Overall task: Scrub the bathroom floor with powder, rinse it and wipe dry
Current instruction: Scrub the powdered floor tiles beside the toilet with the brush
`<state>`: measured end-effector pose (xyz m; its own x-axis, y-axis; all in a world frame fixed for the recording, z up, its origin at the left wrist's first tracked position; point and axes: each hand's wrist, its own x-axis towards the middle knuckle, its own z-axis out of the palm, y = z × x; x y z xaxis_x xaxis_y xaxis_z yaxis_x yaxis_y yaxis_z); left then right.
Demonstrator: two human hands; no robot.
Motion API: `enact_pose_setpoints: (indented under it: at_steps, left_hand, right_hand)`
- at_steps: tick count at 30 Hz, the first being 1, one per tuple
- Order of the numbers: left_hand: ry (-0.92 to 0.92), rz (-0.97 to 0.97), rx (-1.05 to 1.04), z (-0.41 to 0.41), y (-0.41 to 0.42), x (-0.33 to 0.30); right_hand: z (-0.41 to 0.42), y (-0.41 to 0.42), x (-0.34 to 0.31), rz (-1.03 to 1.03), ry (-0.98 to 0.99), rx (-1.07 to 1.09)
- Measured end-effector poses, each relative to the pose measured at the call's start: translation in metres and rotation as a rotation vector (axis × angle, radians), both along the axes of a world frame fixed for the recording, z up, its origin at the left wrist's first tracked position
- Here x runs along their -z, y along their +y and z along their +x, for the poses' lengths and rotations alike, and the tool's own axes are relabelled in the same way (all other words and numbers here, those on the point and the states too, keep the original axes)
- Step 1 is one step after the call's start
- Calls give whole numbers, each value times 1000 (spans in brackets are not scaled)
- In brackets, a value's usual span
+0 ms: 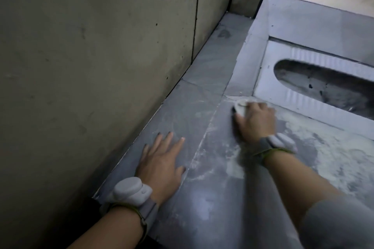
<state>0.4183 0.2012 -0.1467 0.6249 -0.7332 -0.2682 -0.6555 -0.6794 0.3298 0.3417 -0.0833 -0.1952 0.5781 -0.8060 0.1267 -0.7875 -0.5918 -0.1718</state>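
Much white powder [332,153] smeared across grey floor [202,79].

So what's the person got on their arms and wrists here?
Each wrist carries a rounded pale-grey device on a grey strap edged with a yellow-green cord: one by the left hand, one by the right hand. Forearms are bare; a grey sleeve covers the right upper arm. Fingernails look dark.
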Motion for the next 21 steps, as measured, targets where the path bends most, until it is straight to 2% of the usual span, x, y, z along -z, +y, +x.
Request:
enact_pose_setpoints:
  at_steps: [2,4,7,9,10,11,14,16,21]
  left_hand:
    - [27,43,16,-1,-6,3]
    - [23,91,22,1,-6,5]
    - [21,98,33,3,-7,8]
    - [28,95,36,3,-7,9]
    - [29,93,39,4,-7,10]
    - [32,89,39,4,-7,11]
    - [37,75,34,5,-6,12]
    - [38,74,37,6,-5,12]
    - [34,77,34,4,-7,10]
  right_hand:
    - [-32,-25,-10,17,70,147]
    - [-31,-26,-24,71,32,156]
    - [-4,34,-32,129,-193,-244]
    - [3,82,-25,199,-198,-525]
    - [7,84,-19,191,-170,-575]
    - [14,73,-17,170,-156,-536]
    - [37,23,-15,157,-94,-179]
    - [41,21,-16,169,-94,-164]
    - [-22,80,-31,252,-160,-624]
